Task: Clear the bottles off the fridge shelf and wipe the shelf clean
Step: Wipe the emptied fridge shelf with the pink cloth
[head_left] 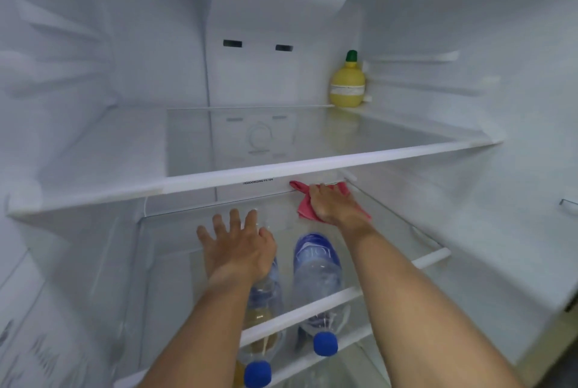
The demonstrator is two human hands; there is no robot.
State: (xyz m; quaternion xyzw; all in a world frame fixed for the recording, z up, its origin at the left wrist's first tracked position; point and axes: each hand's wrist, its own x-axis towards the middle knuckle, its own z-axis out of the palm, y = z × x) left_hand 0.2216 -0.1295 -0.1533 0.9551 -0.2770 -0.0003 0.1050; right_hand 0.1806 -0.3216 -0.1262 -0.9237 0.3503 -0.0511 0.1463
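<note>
My right hand (331,204) presses a pink cloth (302,207) flat onto the back right of a glass fridge shelf (312,304). My left hand (237,250) rests on the same shelf to the left, fingers spread, holding nothing. Two clear plastic bottles with blue caps lie on their sides, caps toward me. The shelf's white front trim crosses over both, so they appear to lie beneath the glass. My left hand covers part of the left bottle (266,293); the right bottle (317,265) has a blue label.
Above my hands is an upper glass shelf (281,170). A yellow lemon-shaped bottle (347,84) with a green cap stands at its back right corner. White fridge walls close in on both sides, with shelf rails on the right wall (438,57).
</note>
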